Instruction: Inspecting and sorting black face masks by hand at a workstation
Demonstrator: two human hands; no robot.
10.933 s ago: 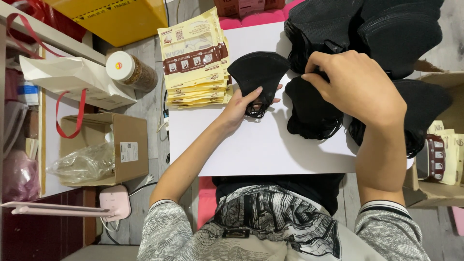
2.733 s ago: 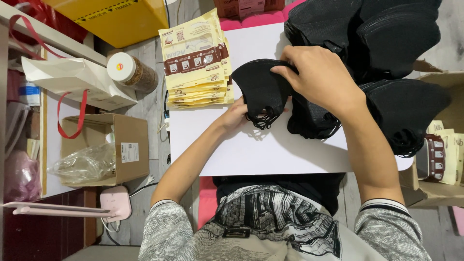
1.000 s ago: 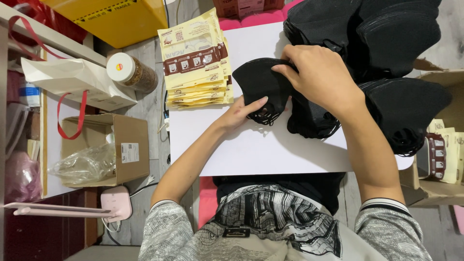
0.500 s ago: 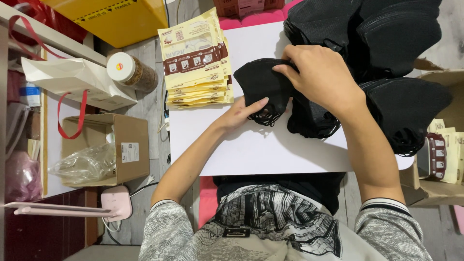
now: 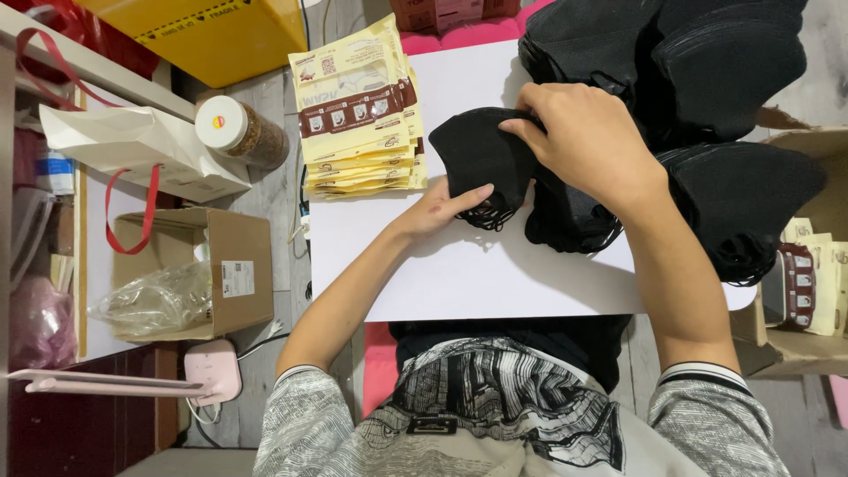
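Note:
A small stack of black face masks [image 5: 475, 159] lies on the white table [image 5: 495, 274]. My left hand [image 5: 439, 208] presses on its near edge, by the ear loops. My right hand [image 5: 587, 137] grips the stack's far right edge with thumb and fingers. Just right of it sits another low pile of black masks [image 5: 565, 221], partly under my right wrist. Big heaps of black masks [image 5: 689, 62] fill the table's far right corner, and one more heap [image 5: 751, 199] lies at the right edge.
A stack of cream and brown packaging pouches [image 5: 358, 106] lies at the table's left. On the floor to the left stand a lidded jar [image 5: 238, 131], a white paper bag with red handles [image 5: 141, 150], an open cardboard box [image 5: 203, 274] and a pink lamp [image 5: 208, 375]. More pouches [image 5: 808, 283] sit in a box at the right.
Both hands stay on the mask stack; over the last second my right hand has shifted slightly along its far edge. Earlier it was fetching masks from the right pile.

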